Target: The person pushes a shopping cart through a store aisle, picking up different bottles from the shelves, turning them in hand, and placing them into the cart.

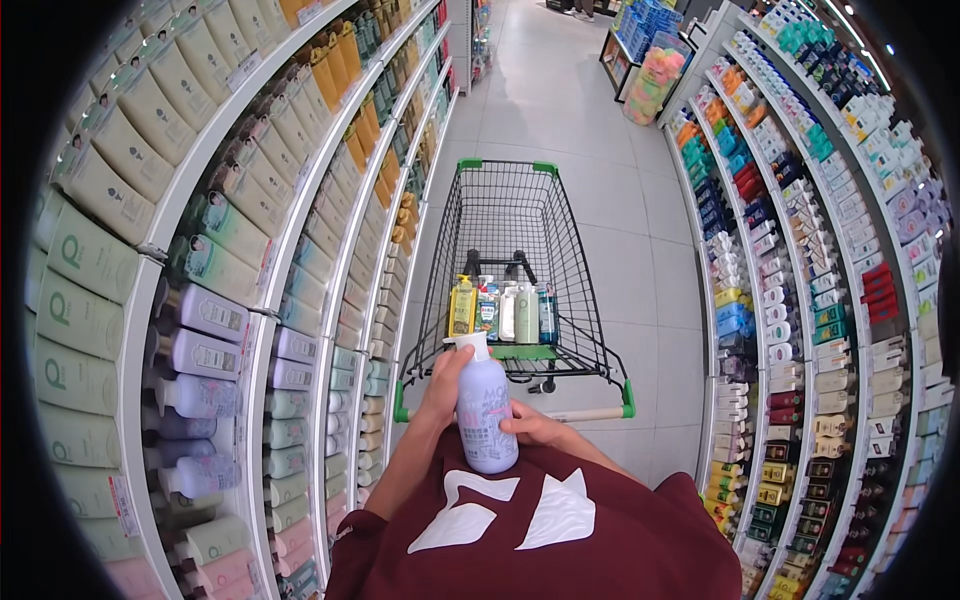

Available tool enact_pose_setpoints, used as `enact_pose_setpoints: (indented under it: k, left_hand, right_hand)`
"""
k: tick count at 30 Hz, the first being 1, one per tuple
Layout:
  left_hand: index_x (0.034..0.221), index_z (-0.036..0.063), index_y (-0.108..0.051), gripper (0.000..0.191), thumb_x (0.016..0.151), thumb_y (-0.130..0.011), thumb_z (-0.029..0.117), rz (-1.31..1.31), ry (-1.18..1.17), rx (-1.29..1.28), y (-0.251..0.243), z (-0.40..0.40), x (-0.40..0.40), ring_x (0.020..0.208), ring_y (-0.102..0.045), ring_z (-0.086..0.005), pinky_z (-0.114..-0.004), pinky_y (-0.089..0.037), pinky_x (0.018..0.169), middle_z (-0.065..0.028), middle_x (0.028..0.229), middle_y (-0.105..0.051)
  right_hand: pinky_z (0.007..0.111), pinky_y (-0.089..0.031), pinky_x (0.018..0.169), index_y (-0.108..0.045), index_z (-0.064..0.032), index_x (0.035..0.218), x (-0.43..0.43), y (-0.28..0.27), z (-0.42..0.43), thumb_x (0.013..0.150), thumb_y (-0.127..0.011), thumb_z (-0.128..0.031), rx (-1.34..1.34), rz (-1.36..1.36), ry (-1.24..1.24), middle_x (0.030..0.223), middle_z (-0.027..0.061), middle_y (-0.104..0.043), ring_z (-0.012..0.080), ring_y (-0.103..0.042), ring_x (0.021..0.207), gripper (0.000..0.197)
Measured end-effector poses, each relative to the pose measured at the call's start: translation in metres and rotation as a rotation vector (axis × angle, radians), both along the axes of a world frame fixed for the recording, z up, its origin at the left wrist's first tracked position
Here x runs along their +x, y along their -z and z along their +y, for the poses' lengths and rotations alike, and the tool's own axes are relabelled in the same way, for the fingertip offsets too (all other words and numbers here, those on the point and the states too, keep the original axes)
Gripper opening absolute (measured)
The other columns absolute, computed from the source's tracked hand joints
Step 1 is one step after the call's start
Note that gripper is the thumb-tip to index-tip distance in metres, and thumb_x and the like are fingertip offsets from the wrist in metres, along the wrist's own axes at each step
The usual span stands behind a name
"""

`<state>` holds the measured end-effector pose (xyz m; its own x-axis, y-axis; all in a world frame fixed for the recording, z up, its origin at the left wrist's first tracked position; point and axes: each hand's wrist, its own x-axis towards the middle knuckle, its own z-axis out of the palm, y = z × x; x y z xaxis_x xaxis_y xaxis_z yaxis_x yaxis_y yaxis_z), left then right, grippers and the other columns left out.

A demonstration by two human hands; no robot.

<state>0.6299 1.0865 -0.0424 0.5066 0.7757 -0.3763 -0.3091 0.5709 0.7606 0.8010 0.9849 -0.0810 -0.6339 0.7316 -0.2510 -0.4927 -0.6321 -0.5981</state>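
Observation:
A lavender pump bottle point(487, 412) with a white pump head point(466, 346) is held upright close to my chest. My left hand point(448, 382) grips its upper left side, with the thumb near the pump collar. On the lower right side, my right hand point(534, 424) has its fingers against the bottle, partly hidden behind it. Just beyond my hands is a wire shopping cart point(517, 187) with green corners. Inside its near end stands a row of several bottles, among them a yellow pump bottle point(463, 309), a pale green pump bottle point(528, 316) and a blue bottle point(547, 315).
Shelves of bottles point(202, 405) line my left, some lavender like the one I hold. More stocked shelves point(787, 300) run along my right. Grey floor tiles point(540, 90) lead ahead, past a clear bin of colourful items point(654, 86) and a display rack point(637, 34).

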Motion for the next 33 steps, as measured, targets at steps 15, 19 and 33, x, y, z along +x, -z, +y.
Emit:
enact_pose_setpoints:
  k: [15,19,33]
  left_hand:
    - [0.114,-0.0034,-0.059,0.047,0.097,-0.052,0.040,0.018,-0.033,0.028,0.003,-0.006,-0.003,0.082,-0.069,-0.0206,-0.033,-0.057,0.076,-0.0168,0.096,-0.070]
    - [0.114,-0.0033,-0.059,0.048,0.097,-0.052,0.040,0.008,-0.026,0.024,0.005,-0.005,-0.002,0.082,-0.069,-0.0204,-0.033,-0.057,0.076,-0.0169,0.097,-0.070]
    - [0.115,-0.0045,-0.059,0.050,0.097,-0.051,0.041,0.023,-0.007,0.037,0.002,-0.006,-0.003,0.083,-0.069,-0.0204,-0.033,-0.057,0.076,-0.0177,0.098,-0.070]
  right_hand:
    - [0.042,-0.038,0.110,-0.026,-0.0028,0.149,-0.001,-0.004,-0.001,0.086,-0.075,-0.036,0.013,0.026,-0.028,0.144,0.0136,-0.045,0.0249,-0.047,0.132,0.087]
    - [0.042,-0.038,0.110,-0.026,-0.0022,0.149,0.000,0.001,-0.002,0.086,-0.075,-0.035,0.006,0.019,-0.028,0.144,0.0137,-0.045,0.0248,-0.047,0.132,0.086]
    - [0.042,-0.039,0.110,-0.028,-0.0021,0.148,-0.001,-0.009,-0.003,0.087,-0.074,-0.034,0.019,0.012,-0.018,0.143,0.0142,-0.046,0.0249,-0.048,0.131,0.083]
